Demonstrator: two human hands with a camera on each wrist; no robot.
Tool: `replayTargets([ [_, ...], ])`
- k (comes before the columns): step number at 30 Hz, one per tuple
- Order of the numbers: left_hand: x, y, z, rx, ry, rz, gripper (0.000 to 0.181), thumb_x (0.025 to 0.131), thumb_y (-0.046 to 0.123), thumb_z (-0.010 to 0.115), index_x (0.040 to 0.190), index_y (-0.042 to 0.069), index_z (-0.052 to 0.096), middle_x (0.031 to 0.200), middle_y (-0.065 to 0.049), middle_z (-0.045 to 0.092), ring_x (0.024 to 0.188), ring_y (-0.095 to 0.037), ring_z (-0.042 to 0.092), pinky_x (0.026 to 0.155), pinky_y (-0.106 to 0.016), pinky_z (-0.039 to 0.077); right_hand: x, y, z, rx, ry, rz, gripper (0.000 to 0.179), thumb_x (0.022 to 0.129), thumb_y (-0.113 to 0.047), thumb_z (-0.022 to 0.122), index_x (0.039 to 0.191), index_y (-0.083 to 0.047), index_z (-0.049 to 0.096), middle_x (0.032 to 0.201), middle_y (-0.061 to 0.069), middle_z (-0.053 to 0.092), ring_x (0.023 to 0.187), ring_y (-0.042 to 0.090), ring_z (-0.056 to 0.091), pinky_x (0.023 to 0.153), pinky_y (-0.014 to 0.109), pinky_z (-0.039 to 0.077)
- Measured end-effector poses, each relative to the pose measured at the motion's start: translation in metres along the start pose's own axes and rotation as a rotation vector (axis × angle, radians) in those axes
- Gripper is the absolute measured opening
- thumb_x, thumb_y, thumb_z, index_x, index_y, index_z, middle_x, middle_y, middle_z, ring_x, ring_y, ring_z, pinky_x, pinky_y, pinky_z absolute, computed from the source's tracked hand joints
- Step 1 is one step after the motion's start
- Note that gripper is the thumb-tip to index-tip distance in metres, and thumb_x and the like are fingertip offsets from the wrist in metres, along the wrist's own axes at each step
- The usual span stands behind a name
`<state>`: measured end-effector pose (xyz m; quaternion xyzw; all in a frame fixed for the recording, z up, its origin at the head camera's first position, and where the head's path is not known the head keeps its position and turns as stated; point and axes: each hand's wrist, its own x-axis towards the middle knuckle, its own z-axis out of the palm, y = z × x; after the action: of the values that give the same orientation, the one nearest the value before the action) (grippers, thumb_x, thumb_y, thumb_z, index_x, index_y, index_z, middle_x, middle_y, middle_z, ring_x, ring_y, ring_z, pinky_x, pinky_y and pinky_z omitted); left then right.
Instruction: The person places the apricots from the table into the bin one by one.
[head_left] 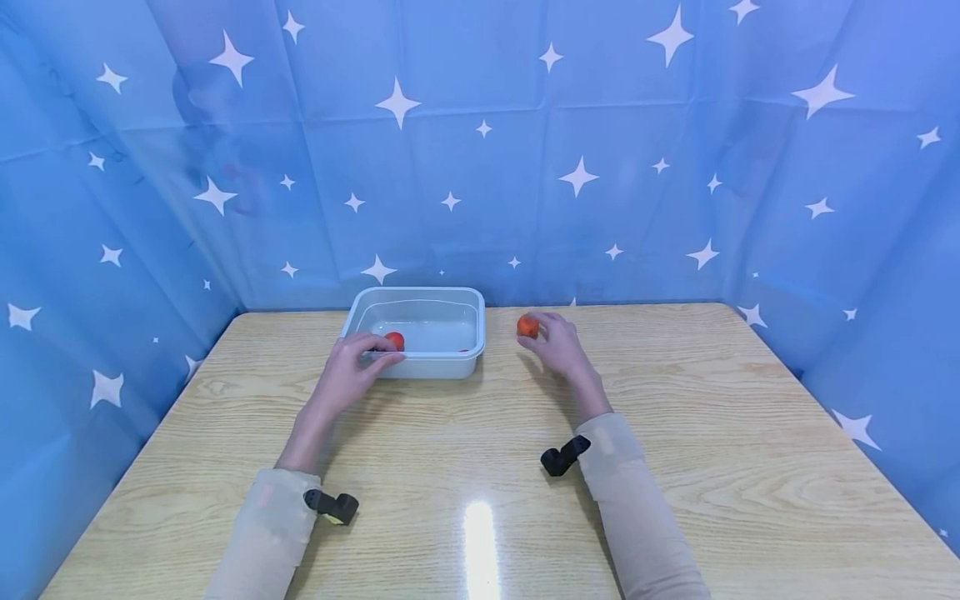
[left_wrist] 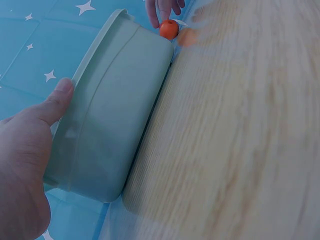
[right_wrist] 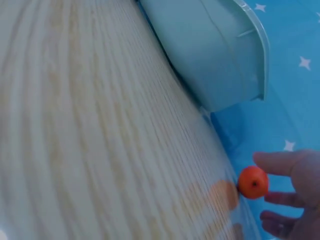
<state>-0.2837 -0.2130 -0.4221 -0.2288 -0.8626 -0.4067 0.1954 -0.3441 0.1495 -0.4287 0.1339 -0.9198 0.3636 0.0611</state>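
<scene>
A pale blue-grey plastic tub [head_left: 438, 367] stands near the back edge of the table. My left hand [head_left: 352, 367] grips its front left rim, the thumb along the outer side in the left wrist view and the fingers over the inside. Close to those fingertips lies a round red fruit [head_left: 395, 339] in the tub. Right of the tub, my right hand [head_left: 557, 343] holds a small orange fruit [right_wrist: 253, 182] with a dark stem spot between thumb and fingers, low at the tabletop. The fingers partly cover it in the head view.
A bit of red [head_left: 463, 352] shows inside the tub by the front wall, mostly hidden. The wooden table [head_left: 420, 467] ends at a blue star-patterned curtain [head_left: 480, 167] behind and at both sides. A black wrist camera [head_left: 566, 456] sits on each sleeve.
</scene>
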Motion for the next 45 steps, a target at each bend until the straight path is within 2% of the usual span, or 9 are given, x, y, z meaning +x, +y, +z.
replayTargets([
  [6, -0.0006, 0.0015, -0.0012, -0.006, -0.003, -0.010, 0.013, 0.091, 0.023, 0.078, 0.097, 0.012, 0.076, 0.097, -0.001, 0.073, 0.101, -0.023, 0.063, 0.096, -0.045, 0.042, -0.0002, -0.0011, 0.0003, -0.017, -0.004, -0.019, 0.051, 0.098, -0.020, 0.068, 0.142, 0.000, 0.053, 0.144, 0.029, 0.048, 0.134, 0.049, 0.041, 0.111, 0.061, 0.030],
  [14, 0.0006, -0.0007, 0.0002, -0.006, 0.003, 0.005, 0.012, 0.091, 0.022, 0.078, 0.096, 0.011, 0.076, 0.096, -0.001, 0.073, 0.099, -0.022, 0.064, 0.092, -0.043, 0.047, 0.0011, 0.0012, 0.0007, -0.025, -0.013, -0.022, 0.051, 0.098, -0.019, 0.068, 0.143, 0.000, 0.053, 0.144, 0.028, 0.049, 0.134, 0.047, 0.042, 0.112, 0.060, 0.030],
  [21, 0.0001, -0.0004, 0.0000, -0.006, 0.003, -0.002, 0.013, 0.090, 0.022, 0.079, 0.096, 0.011, 0.076, 0.097, -0.002, 0.073, 0.100, -0.022, 0.064, 0.094, -0.044, 0.045, 0.0010, 0.0027, 0.0025, -0.104, 0.001, -0.056, 0.051, 0.097, -0.016, 0.068, 0.142, 0.000, 0.053, 0.138, 0.028, 0.053, 0.129, 0.047, 0.047, 0.108, 0.060, 0.033],
  [25, -0.0001, 0.0007, -0.0002, -0.002, 0.002, -0.006, 0.014, 0.090, 0.023, 0.079, 0.097, 0.010, 0.076, 0.097, -0.002, 0.073, 0.100, -0.023, 0.063, 0.096, -0.045, 0.043, 0.0012, 0.0028, 0.0016, -0.126, 0.005, -0.050, 0.051, 0.097, -0.015, 0.068, 0.143, 0.000, 0.052, 0.139, 0.027, 0.054, 0.129, 0.045, 0.048, 0.108, 0.058, 0.036],
  [34, -0.0004, 0.0019, -0.0005, 0.005, 0.006, -0.012, 0.014, 0.090, 0.022, 0.079, 0.097, 0.010, 0.076, 0.097, -0.002, 0.073, 0.100, -0.023, 0.063, 0.096, -0.045, 0.043, 0.0021, 0.0009, -0.0016, -0.107, -0.020, -0.033, 0.051, 0.097, -0.018, 0.068, 0.143, -0.001, 0.052, 0.140, 0.025, 0.053, 0.130, 0.043, 0.048, 0.108, 0.058, 0.036],
  [41, -0.0005, 0.0013, 0.0005, 0.005, 0.002, -0.005, 0.014, 0.090, 0.023, 0.079, 0.096, 0.011, 0.076, 0.095, -0.001, 0.073, 0.098, -0.022, 0.063, 0.092, -0.043, 0.045, 0.0056, 0.0014, -0.0007, -0.081, -0.054, -0.028, 0.045, 0.099, -0.016, 0.066, 0.140, -0.003, 0.054, 0.130, 0.019, 0.061, 0.114, 0.035, 0.057, 0.100, 0.051, 0.044],
  [45, 0.0000, 0.0010, -0.0001, 0.002, 0.005, -0.007, 0.014, 0.090, 0.023, 0.079, 0.096, 0.011, 0.076, 0.095, 0.000, 0.072, 0.098, -0.021, 0.063, 0.091, -0.042, 0.046, 0.0075, 0.0013, 0.0003, -0.065, -0.054, -0.033, 0.044, 0.099, -0.014, 0.065, 0.140, -0.001, 0.054, 0.135, 0.022, 0.058, 0.123, 0.037, 0.053, 0.106, 0.052, 0.041],
])
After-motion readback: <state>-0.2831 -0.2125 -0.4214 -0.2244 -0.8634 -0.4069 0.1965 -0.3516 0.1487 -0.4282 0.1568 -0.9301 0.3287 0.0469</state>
